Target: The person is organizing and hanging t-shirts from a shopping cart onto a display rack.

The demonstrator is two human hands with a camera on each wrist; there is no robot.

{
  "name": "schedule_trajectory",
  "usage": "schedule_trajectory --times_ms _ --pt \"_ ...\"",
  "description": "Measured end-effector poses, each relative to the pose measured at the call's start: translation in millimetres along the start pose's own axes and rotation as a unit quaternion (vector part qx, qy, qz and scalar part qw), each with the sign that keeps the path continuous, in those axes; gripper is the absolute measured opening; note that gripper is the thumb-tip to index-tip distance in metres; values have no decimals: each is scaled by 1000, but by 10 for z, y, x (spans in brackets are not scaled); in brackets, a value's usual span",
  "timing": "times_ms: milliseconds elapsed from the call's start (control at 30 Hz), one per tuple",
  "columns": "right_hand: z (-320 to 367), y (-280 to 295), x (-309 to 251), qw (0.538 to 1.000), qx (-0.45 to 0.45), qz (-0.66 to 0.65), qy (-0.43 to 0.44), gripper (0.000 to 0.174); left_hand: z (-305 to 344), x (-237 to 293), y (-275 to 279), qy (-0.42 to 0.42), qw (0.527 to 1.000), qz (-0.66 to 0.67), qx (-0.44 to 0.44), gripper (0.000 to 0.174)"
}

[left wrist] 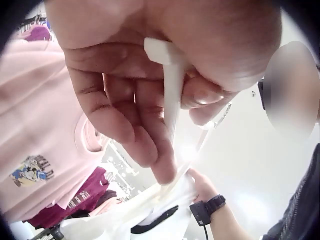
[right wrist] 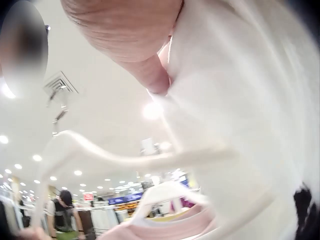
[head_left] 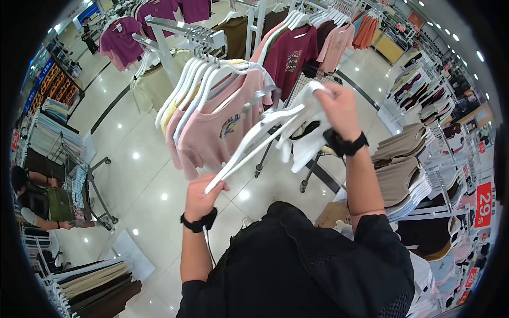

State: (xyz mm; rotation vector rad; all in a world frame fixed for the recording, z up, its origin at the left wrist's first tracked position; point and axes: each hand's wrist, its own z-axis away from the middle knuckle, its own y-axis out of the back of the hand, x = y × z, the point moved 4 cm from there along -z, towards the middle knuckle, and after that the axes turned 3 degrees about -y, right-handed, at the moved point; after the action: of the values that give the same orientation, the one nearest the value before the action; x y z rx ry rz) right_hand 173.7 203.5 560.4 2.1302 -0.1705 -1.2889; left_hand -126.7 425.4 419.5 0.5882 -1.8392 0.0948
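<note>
My left hand (head_left: 204, 197) grips one end of a white hanger (head_left: 249, 139), its fingers curled around the plastic in the left wrist view. A white garment (head_left: 312, 139) with a black print hangs at the hanger's other end, and my right hand (head_left: 339, 108) pinches its upper edge. In the right wrist view the white cloth (right wrist: 235, 90) fills the right side, with one hanger arm reaching into it. Just beyond the hanger, pink shirts (head_left: 225, 130) hang on white hangers from a metal rack arm (head_left: 183, 27).
Behind the garment stands a wire cart (head_left: 305, 85). Clothing racks with brown shirts (head_left: 397, 180) line the right side. At the far left, another person (head_left: 40, 196) is beside a cart (head_left: 79, 180). Folded trousers (head_left: 95, 281) hang at the lower left.
</note>
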Motion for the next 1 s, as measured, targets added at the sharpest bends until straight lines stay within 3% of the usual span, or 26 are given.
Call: schedule_trajectory --times_ms 133,267,333,400,533,567,600,667,700,733,767,833,933,967,1000 --pt "-337 327 241 993 52 103 2 32 282 13 147 57 997 55 12 20" --pt "-131 239 58 998 -33 41 30 29 279 51 -134 63 998 24 15 18" --pt "23 153 -84 987 -60 24 145 23 34 190 -392 23 999 -19 -19 17" --pt "92 127 -149 979 -74 -41 188 21 -171 276 -614 18 999 -29 -23 16" --pt "-92 343 57 926 -108 -177 315 19 -466 152 -990 63 995 55 61 16" --pt "-48 467 232 945 -215 -177 169 16 -544 150 -1073 82 990 76 82 17" --pt "-35 512 470 934 -266 -231 64 17 -603 135 -1154 101 985 97 102 17" --pt "-92 654 787 891 -271 -344 120 22 -671 -35 -1349 65 986 129 81 14" --pt "-150 797 970 855 -314 -395 122 27 -748 -8 -1497 52 959 265 85 36" --pt "-201 882 1125 852 -313 -400 124 27 -832 -3 -1620 37 914 396 86 59" --pt "-240 980 1275 846 -287 -429 134 33 -875 -168 -1719 56 924 367 91 89" --pt "-254 1155 1538 849 -253 -451 111 50 -1127 -127 -2112 42 966 244 68 86" --pt "-141 1239 1580 812 -279 -511 45 51 -1469 160 -2914 24 996 89 19 80" --pt "-95 1262 1544 858 -268 -433 68 50 -1489 23 -3204 34 999 32 7 73" --pt "-48 1249 1500 865 -280 -407 84 48 -1553 -111 -3437 39 999 -30 -3 66"
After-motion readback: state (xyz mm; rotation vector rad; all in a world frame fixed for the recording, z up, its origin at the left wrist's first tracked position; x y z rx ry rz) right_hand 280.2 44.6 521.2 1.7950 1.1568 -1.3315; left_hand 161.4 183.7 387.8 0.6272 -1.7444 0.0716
